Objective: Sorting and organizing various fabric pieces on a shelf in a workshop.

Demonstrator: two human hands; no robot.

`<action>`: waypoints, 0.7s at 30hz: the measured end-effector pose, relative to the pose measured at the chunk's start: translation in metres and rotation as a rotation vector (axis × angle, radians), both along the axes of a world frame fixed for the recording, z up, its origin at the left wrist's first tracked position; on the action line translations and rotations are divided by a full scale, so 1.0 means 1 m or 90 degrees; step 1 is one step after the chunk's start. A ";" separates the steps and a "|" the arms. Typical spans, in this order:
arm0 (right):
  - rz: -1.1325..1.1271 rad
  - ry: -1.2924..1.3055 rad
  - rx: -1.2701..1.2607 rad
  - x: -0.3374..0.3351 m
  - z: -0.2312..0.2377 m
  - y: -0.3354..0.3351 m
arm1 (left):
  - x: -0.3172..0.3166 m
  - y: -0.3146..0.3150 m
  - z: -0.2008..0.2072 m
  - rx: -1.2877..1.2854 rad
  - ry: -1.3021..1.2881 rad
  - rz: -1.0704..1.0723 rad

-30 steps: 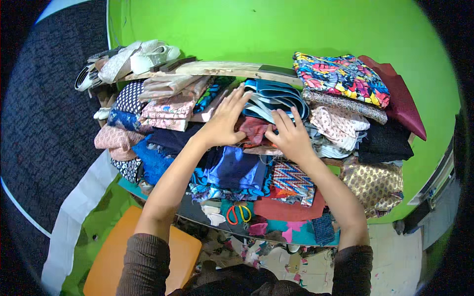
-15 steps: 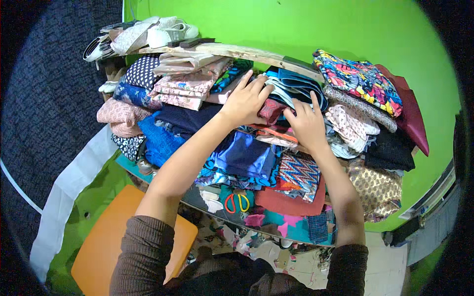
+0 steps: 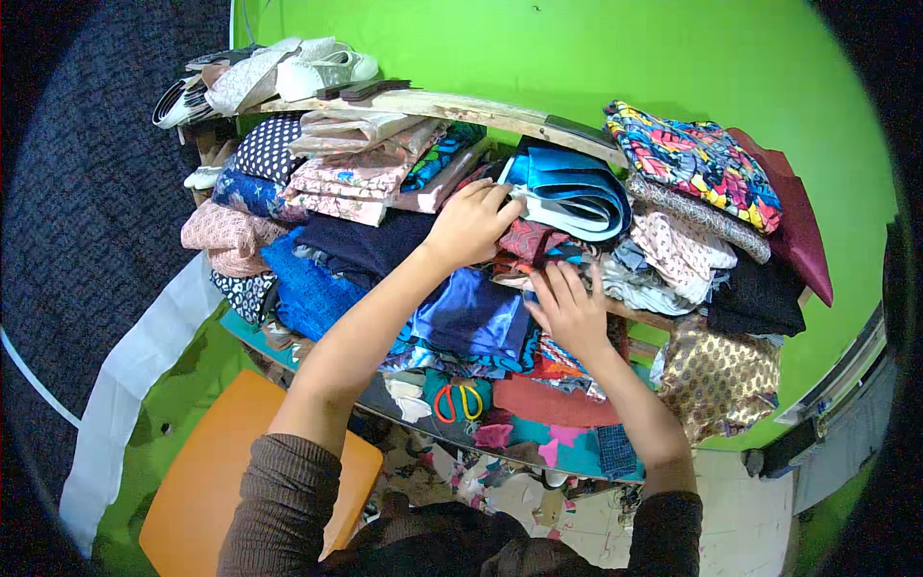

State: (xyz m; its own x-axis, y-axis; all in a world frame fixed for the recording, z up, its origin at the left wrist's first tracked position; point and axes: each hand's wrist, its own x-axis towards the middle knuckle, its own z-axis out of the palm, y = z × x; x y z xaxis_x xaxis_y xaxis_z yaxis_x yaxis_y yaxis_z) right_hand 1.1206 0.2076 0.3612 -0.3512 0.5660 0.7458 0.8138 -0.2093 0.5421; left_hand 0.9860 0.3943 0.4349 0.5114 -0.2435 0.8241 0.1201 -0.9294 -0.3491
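My left hand (image 3: pixel 471 226) lies over the middle of the cloth pile, fingers stretched out. Its fingertips touch the pale edge of a folded blue and white fabric (image 3: pixel 575 188), beside a dark red patterned cloth (image 3: pixel 529 238). Where its thumb is, I cannot see. My right hand (image 3: pixel 573 313) is spread lower down, over folded cloths with orange and zigzag patterns (image 3: pixel 556 362). Nothing shows in its grasp. Left of it, below my left wrist, lies a shiny blue satin cloth (image 3: pixel 473 313).
Scissors with red and yellow handles (image 3: pixel 458 403) lie at the near edge. Folded fabrics flank my hands: floral pink (image 3: pixel 348 178) left, bright multicoloured (image 3: pixel 692 163) right. A wooden plank (image 3: pixel 461 106) runs behind, with white shoes (image 3: pixel 332 72). An orange chair (image 3: pixel 212 481) stands near left.
My right hand has moved down and toward me, off the blue and white fabric, which now shows more fully. My left hand has dropped slightly, its fingers less spread.
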 end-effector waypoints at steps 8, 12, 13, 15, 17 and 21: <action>-0.070 -0.089 0.084 0.008 -0.001 0.013 | 0.002 0.007 0.001 0.030 0.027 0.026; -0.075 -0.096 0.094 0.007 0.018 0.020 | 0.002 0.008 0.003 0.019 0.012 0.011; -0.072 -0.097 0.094 0.005 0.020 0.022 | 0.001 0.010 0.002 0.019 0.011 0.014; -0.088 -0.076 0.128 0.001 0.024 0.027 | -0.002 0.015 0.001 0.029 0.057 0.060; -0.064 -0.078 0.163 0.003 0.022 0.030 | -0.008 0.005 -0.002 0.006 0.043 0.035; -0.072 0.005 0.186 -0.002 0.019 0.031 | -0.014 -0.015 -0.012 -0.002 0.104 0.124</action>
